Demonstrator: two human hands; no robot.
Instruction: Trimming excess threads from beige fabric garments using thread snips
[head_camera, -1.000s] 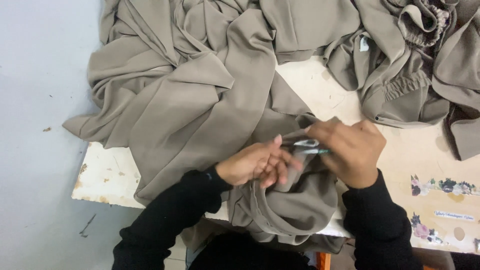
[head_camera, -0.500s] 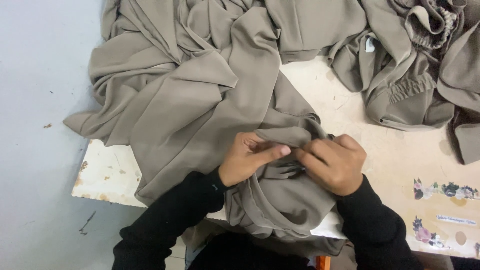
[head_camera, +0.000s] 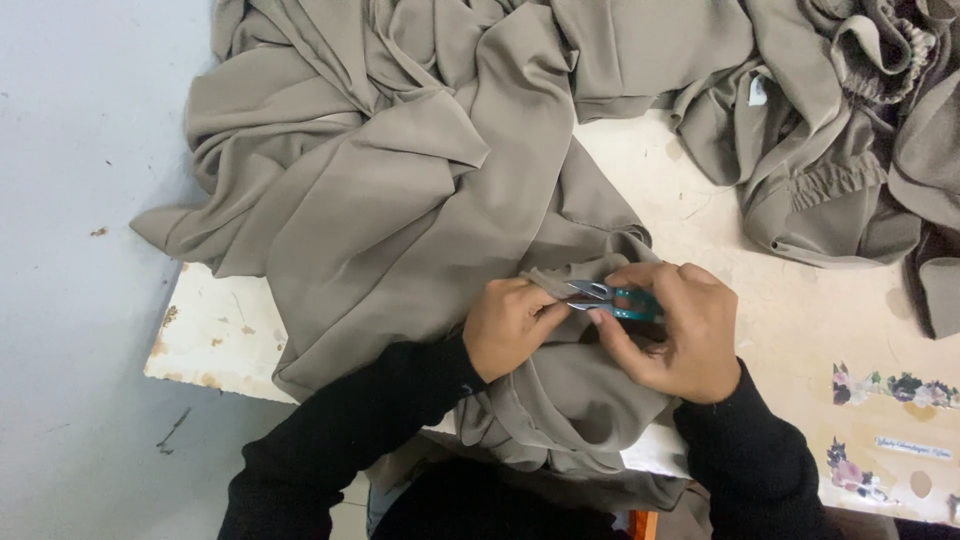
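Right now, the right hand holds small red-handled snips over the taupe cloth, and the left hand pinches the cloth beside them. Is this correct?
Not quite: the snips have a teal handle, not red, as the head view shows. The rest stands: the right hand holds them over the taupe cloth, and the left hand pinches the cloth beside them.

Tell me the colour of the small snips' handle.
Teal, with silver metal blades: the snips sit in the right hand, seen clearly in the head view.

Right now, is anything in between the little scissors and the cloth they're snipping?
Nothing visible. The right hand holds the teal thread snips with blades right at a fold of the taupe fabric, which the left hand pinches beside them.
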